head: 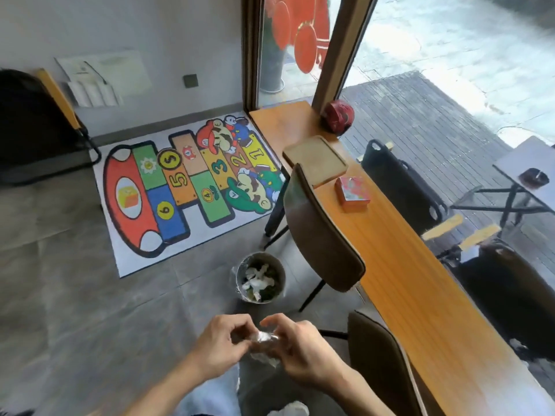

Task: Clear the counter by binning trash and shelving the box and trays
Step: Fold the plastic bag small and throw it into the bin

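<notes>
1. Low in the head view, over the grey floor, the left hand and right hand meet around a crumpled clear wrapper. Both sets of fingers are curled in and pinching the wrapper from either side; the frame is motion-blurred, so exact finger contact is hard to read.
2. Trash bin: round, lined, on the floor just ahead of the hands, beside the nearer chair's legs. White crumpled paper and dark scraps lie inside.
3. Wooden counter runs along the window on the right. On it, at the far end: a stack of brown trays, flat, with one corner overhanging the counter's edge.
4. Red box lies on the counter just beside the trays, nearer the camera, apart from them.
5. Red round object sits farther back, against the window post.
6. Two brown chairs stand against the counter's near side.
7. Colourful hopscotch mat lies on the floor at left.
</notes>
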